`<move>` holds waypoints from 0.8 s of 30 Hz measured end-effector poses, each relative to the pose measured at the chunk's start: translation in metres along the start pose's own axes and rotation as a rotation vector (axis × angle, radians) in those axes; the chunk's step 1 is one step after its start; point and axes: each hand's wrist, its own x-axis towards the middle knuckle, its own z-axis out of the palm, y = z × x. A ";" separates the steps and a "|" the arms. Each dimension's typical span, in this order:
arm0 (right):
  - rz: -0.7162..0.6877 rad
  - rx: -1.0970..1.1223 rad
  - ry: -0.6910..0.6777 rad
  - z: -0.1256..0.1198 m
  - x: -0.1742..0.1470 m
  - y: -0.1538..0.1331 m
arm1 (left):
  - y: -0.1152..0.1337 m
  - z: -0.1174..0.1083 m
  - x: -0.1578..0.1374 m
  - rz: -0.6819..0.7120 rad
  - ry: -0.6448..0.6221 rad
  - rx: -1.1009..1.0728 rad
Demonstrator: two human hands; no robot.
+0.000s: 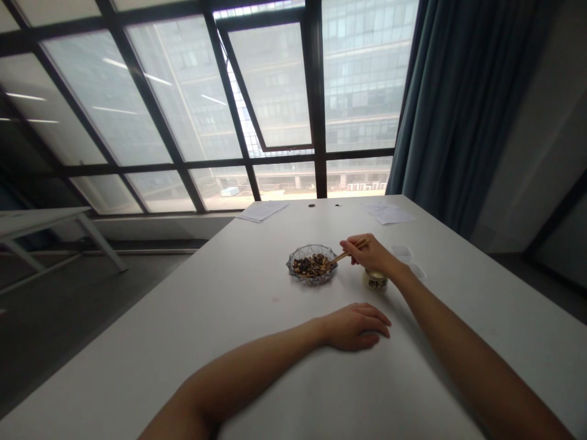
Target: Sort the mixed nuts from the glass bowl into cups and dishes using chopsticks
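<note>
My right hand (367, 252) is closed around a pair of wooden chopsticks (345, 252). Their tips reach the right side of a scalloped clear glass bowl (312, 282). Inside it lies a mix of dark and pale small pieces (312, 265), like beans or nuts, too small to name surely. Below my right hand stands a small cream-coloured jar (375, 281) with dark lettering, its top partly covered by the hand and wrist. Palm down on the table, my left hand (358, 327) rests nearer to me with its fingers stretched out, holding nothing.
Two clear plastic lids or shallow trays (416, 271) lie right of the jar, partly behind my right arm. Papers (262, 211) and more sheets (389, 213) lie at the far edge of the white table (220, 305), with two small dark items between. Windows and a blue curtain (431, 122) stand beyond.
</note>
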 end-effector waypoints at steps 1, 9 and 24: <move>0.008 -0.007 0.006 0.002 0.000 0.003 | 0.000 0.000 0.000 0.007 0.001 -0.003; -0.004 0.012 0.063 0.011 0.002 0.013 | 0.000 0.000 0.000 -0.016 -0.003 -0.018; 0.018 0.002 0.078 0.018 -0.001 0.004 | 0.000 0.000 0.000 0.003 0.009 -0.005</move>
